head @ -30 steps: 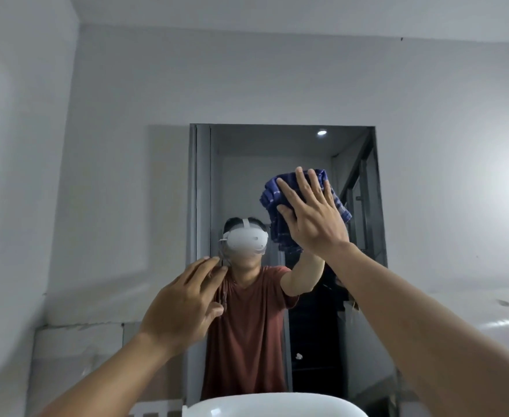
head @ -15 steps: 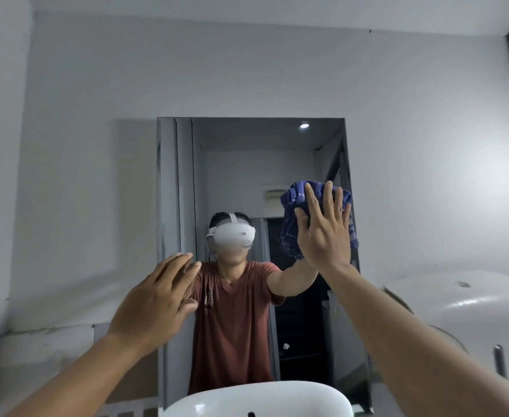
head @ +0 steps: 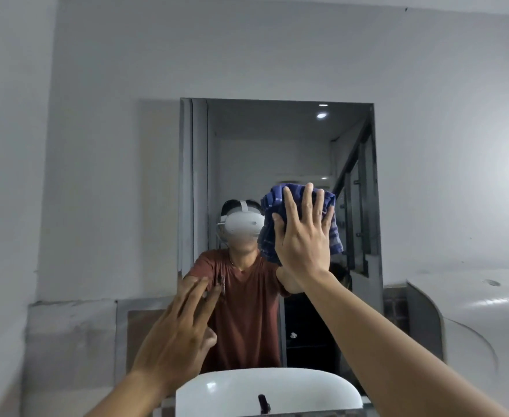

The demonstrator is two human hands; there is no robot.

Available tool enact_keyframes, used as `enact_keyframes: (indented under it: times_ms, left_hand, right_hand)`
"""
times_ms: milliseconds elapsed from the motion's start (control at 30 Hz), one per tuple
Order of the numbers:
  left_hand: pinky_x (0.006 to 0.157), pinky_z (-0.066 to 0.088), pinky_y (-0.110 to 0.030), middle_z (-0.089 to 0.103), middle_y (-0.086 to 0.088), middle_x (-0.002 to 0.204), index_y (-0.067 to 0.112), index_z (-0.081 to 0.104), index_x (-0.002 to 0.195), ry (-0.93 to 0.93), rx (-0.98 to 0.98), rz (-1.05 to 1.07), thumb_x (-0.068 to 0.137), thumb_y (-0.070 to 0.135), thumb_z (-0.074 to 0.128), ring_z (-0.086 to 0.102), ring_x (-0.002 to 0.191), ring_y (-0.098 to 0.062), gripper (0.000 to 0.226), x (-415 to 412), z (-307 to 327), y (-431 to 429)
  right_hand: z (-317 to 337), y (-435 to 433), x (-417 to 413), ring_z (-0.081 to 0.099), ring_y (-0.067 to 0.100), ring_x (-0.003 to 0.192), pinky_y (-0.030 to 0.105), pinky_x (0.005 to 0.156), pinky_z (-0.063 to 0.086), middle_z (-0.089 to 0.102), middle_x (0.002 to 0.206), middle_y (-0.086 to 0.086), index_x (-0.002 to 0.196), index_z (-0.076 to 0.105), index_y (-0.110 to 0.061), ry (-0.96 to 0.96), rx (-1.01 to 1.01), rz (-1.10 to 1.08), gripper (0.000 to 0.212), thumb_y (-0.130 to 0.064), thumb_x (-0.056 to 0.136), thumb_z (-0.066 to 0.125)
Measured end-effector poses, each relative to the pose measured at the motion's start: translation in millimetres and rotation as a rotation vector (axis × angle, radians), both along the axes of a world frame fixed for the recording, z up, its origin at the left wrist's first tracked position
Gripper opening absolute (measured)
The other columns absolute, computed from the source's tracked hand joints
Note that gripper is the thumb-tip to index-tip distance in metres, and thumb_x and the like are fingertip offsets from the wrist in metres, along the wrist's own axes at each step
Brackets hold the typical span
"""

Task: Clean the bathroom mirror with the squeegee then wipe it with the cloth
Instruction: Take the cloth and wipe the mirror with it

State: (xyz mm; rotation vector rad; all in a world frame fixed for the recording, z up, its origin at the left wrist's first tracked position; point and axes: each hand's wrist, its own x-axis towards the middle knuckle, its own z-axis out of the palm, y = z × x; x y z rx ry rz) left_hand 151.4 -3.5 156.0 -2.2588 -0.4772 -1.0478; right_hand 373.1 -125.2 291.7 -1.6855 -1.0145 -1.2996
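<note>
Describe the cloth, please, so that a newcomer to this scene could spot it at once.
Find the rectangular mirror on the grey wall above the white basin. Right of its centre, the right hand presses the cloth against the glass. It is crumpled, dark blue with pale stripes, the only blue thing in view.

Cloth (head: 335, 233) is seen as dark blue, crossed with paler stripes. Wall (head: 111, 145) is painted pale grey-white; lower band (head: 72, 326) is patched grey and brown. Sink (head: 292, 389) is finished white, tap (head: 263, 403) black. In the mirror (head: 277, 145), a rust-red T-shirt (head: 247, 311) and a white headset (head: 244, 227) are reflected. Rounded casing (head: 473, 314) at right is white.
</note>
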Motion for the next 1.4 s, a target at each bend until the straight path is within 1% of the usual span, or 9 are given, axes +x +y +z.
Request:
enact_keyframes:
  times_ms: [267, 400, 633, 767, 900, 1100, 1167, 1233, 1400]
  left_hand:
    - [0.113, 0.038, -0.042, 0.024, -0.014, 0.162, 0.009, 0.021, 0.156, 0.006, -0.052, -0.058, 0.08, 0.04, 0.073, 0.023, 0.15, -0.03, 0.097, -4, 0, 0]
    - [0.112, 0.036, -0.039, 0.037, -0.014, 0.155, 0.008, 0.036, 0.15, -0.002, -0.043, -0.036, 0.072, 0.042, 0.083, 0.036, 0.144, -0.03, 0.097, -6, 0, 0]
    - [0.11, 0.043, -0.04, 0.037, -0.014, 0.156, 0.005, 0.034, 0.151, -0.02, -0.015, -0.062, 0.078, 0.045, 0.076, 0.032, 0.146, -0.027, 0.093, -4, -4, 9]
    - [0.106, 0.048, -0.04, 0.046, -0.015, 0.149, 0.006, 0.042, 0.146, -0.02, 0.0, -0.063, 0.082, 0.04, 0.074, 0.042, 0.14, -0.03, 0.079, -6, -3, 8]
    - [0.104, 0.049, -0.038, 0.056, -0.01, 0.138, 0.01, 0.057, 0.134, -0.088, 0.03, -0.057, 0.098, 0.037, 0.055, 0.051, 0.13, -0.026, 0.044, -5, 7, 4]
    - [0.082, 0.057, -0.041, 0.063, -0.005, 0.109, 0.012, 0.064, 0.11, -0.168, 0.035, -0.13, 0.094, 0.03, 0.042, 0.059, 0.097, -0.023, 0.033, -1, 58, -9]
    - [0.088, 0.055, -0.044, 0.06, -0.007, 0.119, 0.012, 0.062, 0.119, -0.202, 0.039, -0.126, 0.091, 0.03, 0.057, 0.055, 0.106, -0.026, 0.033, 0, 85, -11]
    - [0.102, 0.049, -0.045, 0.049, -0.01, 0.138, 0.015, 0.054, 0.136, -0.172, 0.053, -0.075, 0.086, 0.038, 0.067, 0.046, 0.125, -0.029, 0.057, 3, 112, -14]
    - [0.119, 0.029, -0.049, 0.02, -0.015, 0.161, 0.024, 0.027, 0.155, -0.051, 0.074, 0.035, 0.084, 0.057, 0.062, 0.017, 0.149, -0.033, 0.085, 10, 145, -7]
  right_hand:
    - [29, 34, -56, 0.007, 0.04, 0.154, 0.061, 0.122, 0.01, 0.018, 0.166, 0.019, 0.158, 0.027, -0.021, -0.189, -0.144, 0.066, 0.056, -0.043, 0.107, 0.031]
    - [31, 52, -80, 0.015, 0.038, 0.153, 0.062, 0.121, 0.014, 0.028, 0.163, 0.016, 0.155, 0.035, -0.022, -0.415, -0.309, 0.1, 0.053, -0.041, 0.106, 0.028]
    - [2, 43, -70, 0.007, 0.031, 0.156, 0.058, 0.124, 0.009, 0.022, 0.167, 0.007, 0.157, 0.029, -0.024, -0.579, -0.505, 0.119, 0.058, -0.029, 0.099, 0.027]
    - [-22, 25, -44, 0.006, 0.03, 0.156, 0.057, 0.124, 0.011, 0.022, 0.167, 0.008, 0.157, 0.027, -0.025, -0.582, -0.483, 0.103, 0.056, -0.028, 0.104, 0.043]
    - [-33, 7, -24, 0.009, 0.031, 0.156, 0.057, 0.124, 0.013, 0.024, 0.166, 0.011, 0.157, 0.03, -0.024, -0.481, -0.399, 0.08, 0.053, -0.037, 0.106, 0.036]
    - [-36, -5, -4, 0.009, 0.032, 0.155, 0.058, 0.123, 0.014, 0.02, 0.167, 0.013, 0.158, 0.027, -0.025, -0.353, -0.316, 0.053, 0.054, -0.039, 0.106, 0.037]
    - [-37, -7, -2, 0.007, 0.032, 0.156, 0.058, 0.123, 0.013, 0.018, 0.167, 0.013, 0.158, 0.025, -0.026, -0.332, -0.301, 0.053, 0.055, -0.039, 0.106, 0.037]
    - [-38, -8, 1, 0.007, 0.032, 0.156, 0.058, 0.123, 0.012, 0.017, 0.167, 0.013, 0.157, 0.027, -0.026, -0.302, -0.283, 0.052, 0.054, -0.039, 0.106, 0.036]
    - [-36, -17, 15, 0.004, 0.03, 0.156, 0.053, 0.125, 0.005, 0.014, 0.168, 0.011, 0.159, 0.026, -0.028, -0.211, -0.21, 0.038, 0.056, -0.043, 0.106, 0.03]
